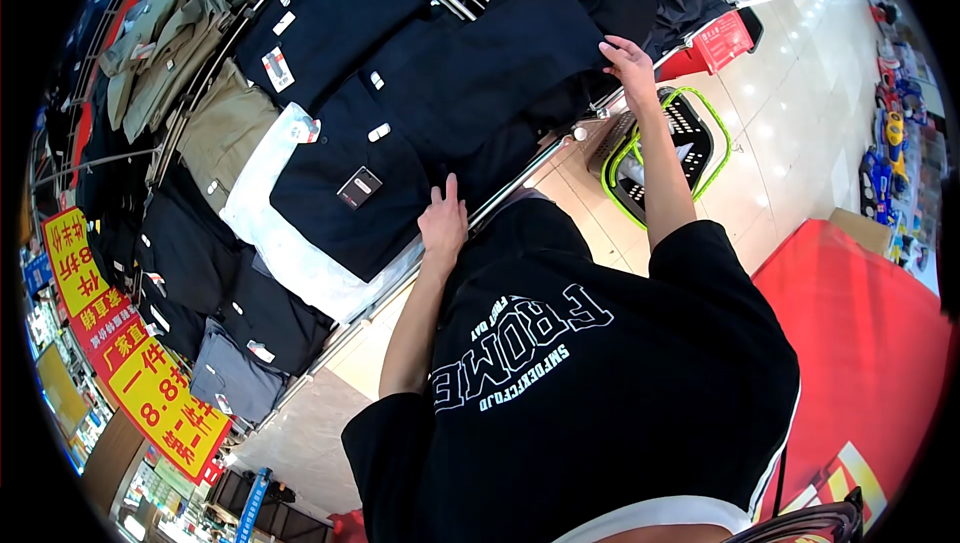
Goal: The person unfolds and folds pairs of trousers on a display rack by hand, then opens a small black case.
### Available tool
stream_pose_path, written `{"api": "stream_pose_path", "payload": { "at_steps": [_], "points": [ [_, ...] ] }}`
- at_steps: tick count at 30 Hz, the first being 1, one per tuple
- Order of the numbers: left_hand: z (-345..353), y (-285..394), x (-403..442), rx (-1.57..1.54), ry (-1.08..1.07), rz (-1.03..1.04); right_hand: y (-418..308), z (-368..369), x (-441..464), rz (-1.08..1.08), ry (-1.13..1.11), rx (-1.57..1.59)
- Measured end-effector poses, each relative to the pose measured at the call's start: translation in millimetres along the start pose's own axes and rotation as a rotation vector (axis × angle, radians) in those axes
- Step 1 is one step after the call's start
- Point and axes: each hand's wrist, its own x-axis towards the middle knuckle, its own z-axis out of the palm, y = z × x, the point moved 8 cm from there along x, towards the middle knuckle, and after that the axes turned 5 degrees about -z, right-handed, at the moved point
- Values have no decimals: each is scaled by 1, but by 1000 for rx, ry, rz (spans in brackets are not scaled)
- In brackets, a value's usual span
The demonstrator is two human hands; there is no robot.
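Some black trousers (500,68) touch our right hand (629,65); our left hand (442,225) lies nearby, forefinger extended. We cannot tell whether either pinches.

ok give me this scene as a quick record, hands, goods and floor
left hand: beside the black garment, grip unclear
right hand: thumb and fingers on the garment's far end
tag: dark, on the garment
beneath: white item, partly covered
floor: basket, black with green
signs: red and yellow
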Motion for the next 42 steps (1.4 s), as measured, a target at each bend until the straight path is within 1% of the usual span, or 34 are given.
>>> {"api": "stream_pose_path", "payload": {
  "at_steps": [2,6,8,12,17,24,26,27,29,30,32,36,38,42],
  "points": [
    [2,-2,0,5,-58,-21,2,1,1,-1,-45,-39],
    [1,-1,-1,11,-64,-35,1,1,2,0,-43,-30],
    [0,0,-2,20,-67,-60,3,1,2,37,-40,-31],
    [0,0,-1,24,-56,-82,5,2,5,72,-33,-44],
    [5,-3,0,10,-3,-48,6,1,8,99,-37,-87],
    [4,-4,-1,0,1,-67,7,3,11,120,-29,-139],
    [4,-6,-1,-12,14,-72,1,4,11,54,-12,-136],
    [5,-7,-1,-12,14,-73,1,5,11,54,-12,-136],
    [4,-8,-2,-34,49,-87,-5,8,11,-39,-34,-195],
    [4,-8,-2,-35,48,-88,-5,8,11,-38,-34,-196],
    [5,-9,-3,-46,40,-104,-11,10,10,-120,-37,-176],
    [3,-9,-4,-89,47,-102,-12,9,11,-179,-16,-249],
    [2,-9,-3,-144,-4,-121,-11,11,12,-295,-40,-263],
    [6,-10,-4,-134,-5,-99,-4,11,13,-304,-76,-315]
  ]
}}
